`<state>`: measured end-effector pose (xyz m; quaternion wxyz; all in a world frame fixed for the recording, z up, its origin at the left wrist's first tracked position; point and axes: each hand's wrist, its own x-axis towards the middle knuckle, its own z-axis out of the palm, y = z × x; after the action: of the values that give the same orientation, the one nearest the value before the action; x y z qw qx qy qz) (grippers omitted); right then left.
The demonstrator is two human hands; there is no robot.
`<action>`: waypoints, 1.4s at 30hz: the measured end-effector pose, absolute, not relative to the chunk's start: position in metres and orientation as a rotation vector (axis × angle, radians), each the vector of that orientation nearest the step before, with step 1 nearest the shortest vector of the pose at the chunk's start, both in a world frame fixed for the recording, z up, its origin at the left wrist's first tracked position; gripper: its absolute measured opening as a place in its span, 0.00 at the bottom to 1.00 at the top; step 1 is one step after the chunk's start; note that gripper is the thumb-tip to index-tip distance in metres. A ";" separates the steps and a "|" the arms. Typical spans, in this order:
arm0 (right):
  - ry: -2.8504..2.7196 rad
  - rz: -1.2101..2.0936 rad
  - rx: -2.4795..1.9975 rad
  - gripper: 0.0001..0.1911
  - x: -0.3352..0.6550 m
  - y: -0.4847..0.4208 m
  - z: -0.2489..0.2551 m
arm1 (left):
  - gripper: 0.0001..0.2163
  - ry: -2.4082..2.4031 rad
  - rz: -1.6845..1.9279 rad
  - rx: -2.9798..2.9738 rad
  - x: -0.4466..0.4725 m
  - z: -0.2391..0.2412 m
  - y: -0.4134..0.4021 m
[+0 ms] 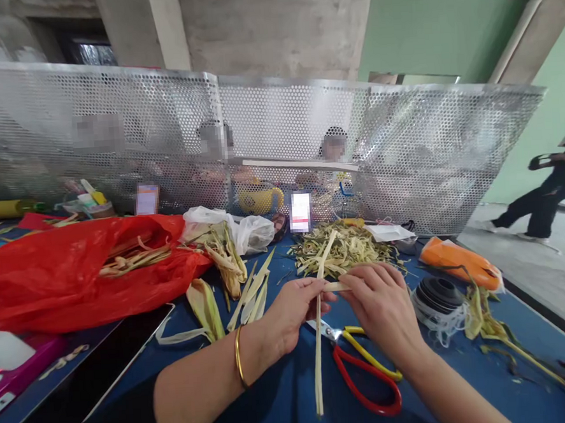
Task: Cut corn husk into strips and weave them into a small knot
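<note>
Pale corn husk strips (318,369) cross in front of me, one long and upright, forked at its top, another running sideways. My left hand (300,306), with a gold bangle on the wrist, pinches them at the crossing. The sideways strip reaches my right hand (381,295), whose fingers are closed on its end. Below the hands lie scissors (371,407) with one red and one yellow handle, blades partly hidden by my left hand and the strip. Just beyond is a heap of shredded husk (352,249). Loose husk leaves (207,308) lie left of my left hand.
A red plastic bag (76,275) of husks and a dark tablet-like slab (101,372) take up the left. At right sit a black spool (438,297) and an orange packet (460,264). A perforated metal screen (277,122) spans the back; people sit behind it.
</note>
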<state>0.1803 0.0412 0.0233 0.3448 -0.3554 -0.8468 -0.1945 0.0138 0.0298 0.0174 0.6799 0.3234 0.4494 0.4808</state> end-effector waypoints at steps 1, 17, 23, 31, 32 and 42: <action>-2.237 -0.495 -0.913 0.09 0.182 0.044 0.024 | 0.08 1.002 1.075 0.730 0.014 0.018 0.030; -2.346 -0.847 -0.845 0.12 0.189 0.040 0.034 | 0.08 1.071 0.891 0.721 0.010 0.027 0.032; -2.231 -0.893 -0.812 0.13 0.188 0.036 0.033 | 0.08 1.064 0.795 0.905 0.012 0.026 0.029; -2.231 -0.988 -0.672 0.12 0.191 0.032 0.030 | 0.07 0.950 0.891 0.704 0.009 0.022 0.033; -2.253 -0.992 -0.676 0.12 0.191 0.032 0.030 | 0.06 0.939 0.898 0.661 0.008 0.023 0.034; -2.590 -0.600 -0.568 0.14 0.179 0.032 0.026 | 0.09 0.958 1.026 0.586 0.001 0.015 0.043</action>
<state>0.1789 0.0322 0.0257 0.2100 -0.2044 -0.9315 -0.2157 0.0011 0.0434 0.0154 0.7244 0.2656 0.4341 0.4650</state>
